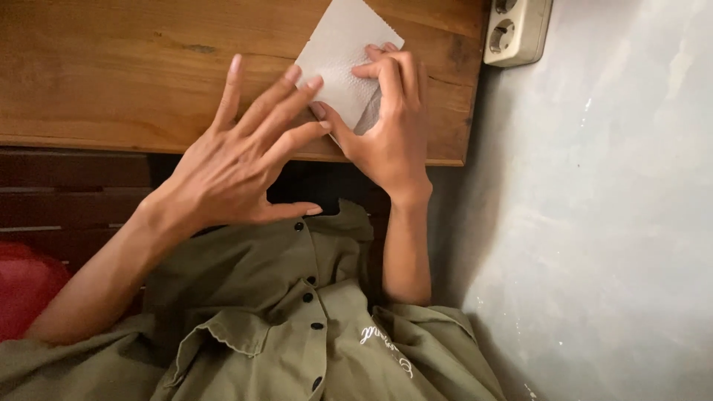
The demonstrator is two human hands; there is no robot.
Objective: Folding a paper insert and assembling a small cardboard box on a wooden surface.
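A white paper napkin (343, 52) lies on the wooden table (111, 74) near its right front corner, turned like a diamond. My right hand (390, 126) pinches the napkin's lower right edge between thumb and fingers, folding it up. My left hand (238, 160) is spread with its fingers apart; the fingertips rest on the napkin's lower left edge and hold nothing.
A beige wall socket block (516, 30) sits at the table's far right corner against a grey wall (609, 208). My olive button shirt (297, 334) fills the foreground. A red object (26, 286) shows at the left edge, under the table level.
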